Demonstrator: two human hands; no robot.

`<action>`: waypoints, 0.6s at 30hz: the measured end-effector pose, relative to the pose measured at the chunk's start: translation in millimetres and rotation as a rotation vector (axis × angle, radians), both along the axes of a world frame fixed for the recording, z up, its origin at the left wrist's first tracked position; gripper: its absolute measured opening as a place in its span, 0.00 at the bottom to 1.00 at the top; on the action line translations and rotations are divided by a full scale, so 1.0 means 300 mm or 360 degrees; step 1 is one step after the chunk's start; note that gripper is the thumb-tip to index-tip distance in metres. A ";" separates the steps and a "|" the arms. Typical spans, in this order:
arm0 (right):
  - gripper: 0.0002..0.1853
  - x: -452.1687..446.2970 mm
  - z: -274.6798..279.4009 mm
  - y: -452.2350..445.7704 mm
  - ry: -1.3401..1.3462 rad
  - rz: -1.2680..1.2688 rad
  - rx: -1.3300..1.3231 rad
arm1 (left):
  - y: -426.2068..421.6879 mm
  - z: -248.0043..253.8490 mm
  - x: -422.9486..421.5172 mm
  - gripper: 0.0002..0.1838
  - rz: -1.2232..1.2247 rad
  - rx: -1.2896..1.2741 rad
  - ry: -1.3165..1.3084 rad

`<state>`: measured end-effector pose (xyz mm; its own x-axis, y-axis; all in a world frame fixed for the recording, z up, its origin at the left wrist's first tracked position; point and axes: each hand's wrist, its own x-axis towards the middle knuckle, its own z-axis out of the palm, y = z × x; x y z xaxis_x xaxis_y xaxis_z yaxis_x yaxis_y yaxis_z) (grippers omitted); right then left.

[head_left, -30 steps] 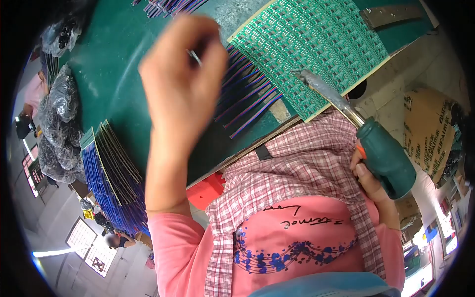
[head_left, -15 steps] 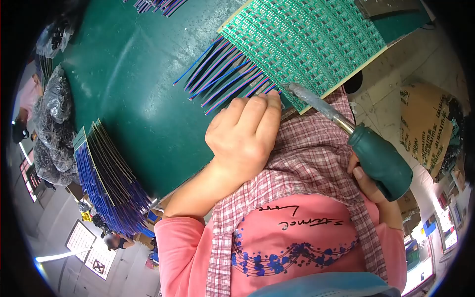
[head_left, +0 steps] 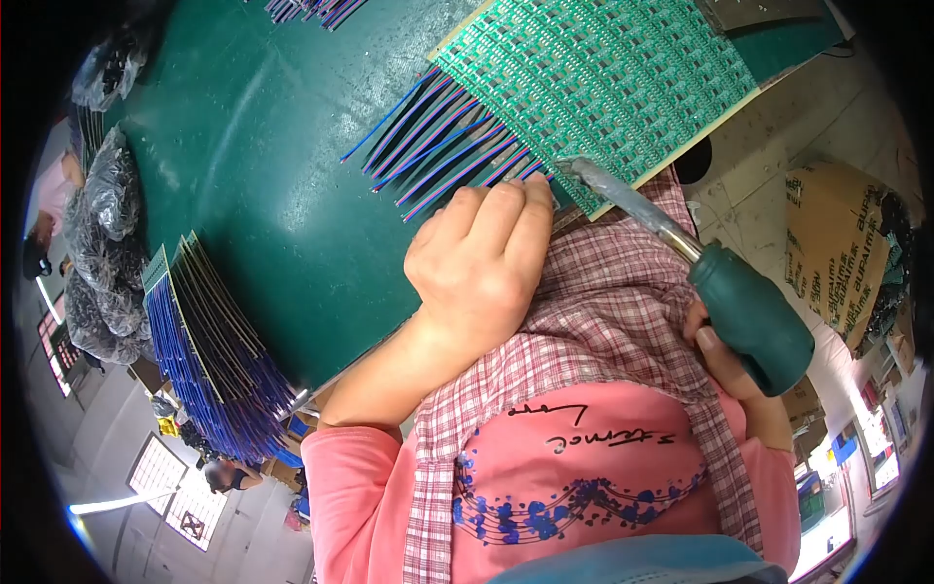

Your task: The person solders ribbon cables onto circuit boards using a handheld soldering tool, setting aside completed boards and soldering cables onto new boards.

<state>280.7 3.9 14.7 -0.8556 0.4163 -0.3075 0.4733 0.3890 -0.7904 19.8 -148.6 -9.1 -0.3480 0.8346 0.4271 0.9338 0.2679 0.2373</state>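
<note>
My left hand (head_left: 479,265) is closed at the lower edge of the green circuit board panel (head_left: 603,88), its fingertips turned down beside the wires (head_left: 443,146); what it pinches is hidden. These blue, purple and dark wires fan out from the panel's left edge over the table. In my right hand (head_left: 722,362), partly hidden, is the green handle of a soldering iron (head_left: 751,316). The iron's grey tip touches or hovers just over the panel's lower corner, near my left fingertips.
A wired board bundle (head_left: 209,350) hangs at the left edge of the green table (head_left: 263,175). More wires (head_left: 316,12) lie at the top. Black plastic bags (head_left: 112,243) are at the far left, a cardboard box (head_left: 837,248) at the right. Another person (head_left: 229,475) is in the background.
My left hand has come down from above the table to the panel's lower edge, uncovering the wires. The iron has shifted slightly left and down with the view; little differs over the last half second.
</note>
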 end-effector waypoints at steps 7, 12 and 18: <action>0.16 0.018 -0.030 0.005 -0.0010 0.0023 0.0010 | 0.001 0.003 0.002 0.11 0.0022 -0.0028 0.0018; 0.09 -0.002 0.005 -0.004 0.0066 -0.0011 -0.0046 | 0.001 -0.001 0.006 0.11 0.0048 -0.0029 0.0037; 0.14 0.021 -0.023 -0.013 0.0008 -0.0124 -0.0167 | 0.002 0.001 0.008 0.11 0.0048 -0.0045 0.0063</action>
